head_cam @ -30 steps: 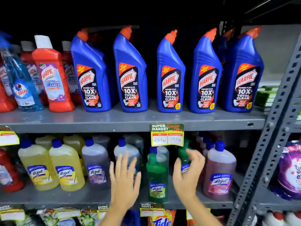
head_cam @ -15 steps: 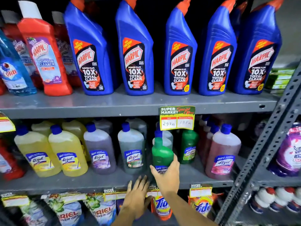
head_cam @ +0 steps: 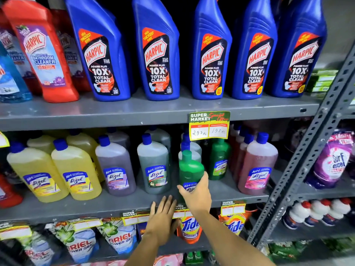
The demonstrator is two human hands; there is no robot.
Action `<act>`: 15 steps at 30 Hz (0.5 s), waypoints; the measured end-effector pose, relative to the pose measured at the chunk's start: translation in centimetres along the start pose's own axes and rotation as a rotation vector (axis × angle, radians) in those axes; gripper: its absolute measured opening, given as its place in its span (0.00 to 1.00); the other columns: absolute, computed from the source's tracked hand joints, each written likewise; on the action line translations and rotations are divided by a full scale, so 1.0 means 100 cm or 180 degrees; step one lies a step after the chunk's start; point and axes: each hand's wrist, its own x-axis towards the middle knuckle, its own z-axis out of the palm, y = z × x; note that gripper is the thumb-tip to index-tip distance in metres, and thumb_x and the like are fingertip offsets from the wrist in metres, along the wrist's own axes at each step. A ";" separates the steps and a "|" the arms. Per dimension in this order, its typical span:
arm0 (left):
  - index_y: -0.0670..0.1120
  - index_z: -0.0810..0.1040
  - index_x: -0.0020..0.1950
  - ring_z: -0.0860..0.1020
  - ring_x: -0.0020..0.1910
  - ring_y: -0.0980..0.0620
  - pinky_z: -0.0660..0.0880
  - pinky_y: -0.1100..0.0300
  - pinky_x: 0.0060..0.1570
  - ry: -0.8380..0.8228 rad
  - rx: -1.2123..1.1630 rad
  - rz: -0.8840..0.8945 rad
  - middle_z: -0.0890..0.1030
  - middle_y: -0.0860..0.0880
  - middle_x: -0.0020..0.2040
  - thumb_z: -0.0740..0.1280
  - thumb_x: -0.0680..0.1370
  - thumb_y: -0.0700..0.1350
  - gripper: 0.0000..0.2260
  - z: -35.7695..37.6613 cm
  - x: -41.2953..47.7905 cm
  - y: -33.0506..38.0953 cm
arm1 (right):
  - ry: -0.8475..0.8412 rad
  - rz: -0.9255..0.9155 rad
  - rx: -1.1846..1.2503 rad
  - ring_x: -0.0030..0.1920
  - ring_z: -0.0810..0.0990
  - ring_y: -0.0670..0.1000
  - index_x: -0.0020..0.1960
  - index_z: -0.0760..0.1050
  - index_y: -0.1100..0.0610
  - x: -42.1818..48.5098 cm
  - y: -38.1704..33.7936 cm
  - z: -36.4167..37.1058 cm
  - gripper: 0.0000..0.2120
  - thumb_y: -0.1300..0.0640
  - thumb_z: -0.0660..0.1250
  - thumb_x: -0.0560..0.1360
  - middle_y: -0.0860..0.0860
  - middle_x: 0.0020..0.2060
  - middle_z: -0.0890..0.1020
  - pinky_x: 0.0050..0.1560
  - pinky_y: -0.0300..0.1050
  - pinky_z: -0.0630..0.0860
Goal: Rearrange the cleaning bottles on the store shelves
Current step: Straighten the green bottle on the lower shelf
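My right hand is wrapped around the lower body of a small green plastic Lizol bottle with a green cap, thumb on its left side and fingers round the right, covering most of its label. The bottle stands upright at the front of the grey metal middle shelf, between a grey-green Lizol bottle with a blue cap on its left and a second green Lizol bottle set further back on its right. I cannot tell whether its base touches the shelf.

My left hand holds nothing; it lies flat with the fingers together and straight, fingertips over the front edge of that shelf, just below and left of my right hand.

Further left on the same shelf stand a purple Lizol bottle and two yellow Lizol bottles; a pink Lizol bottle stands to the right. A yellow and green price tag hangs from the upper shelf edge, above the green bottle. On that upper shelf stands a row of tall blue Harpic bottles.
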 end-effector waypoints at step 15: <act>0.51 0.41 0.79 0.38 0.77 0.50 0.36 0.45 0.73 0.0048 0.0011 0.0035 0.40 0.51 0.79 0.47 0.82 0.61 0.30 0.004 0.000 -0.001 | 0.0279 0.0192 0.0189 0.52 0.81 0.54 0.66 0.60 0.51 0.062 0.040 -0.071 0.40 0.53 0.80 0.62 0.51 0.57 0.78 0.55 0.50 0.76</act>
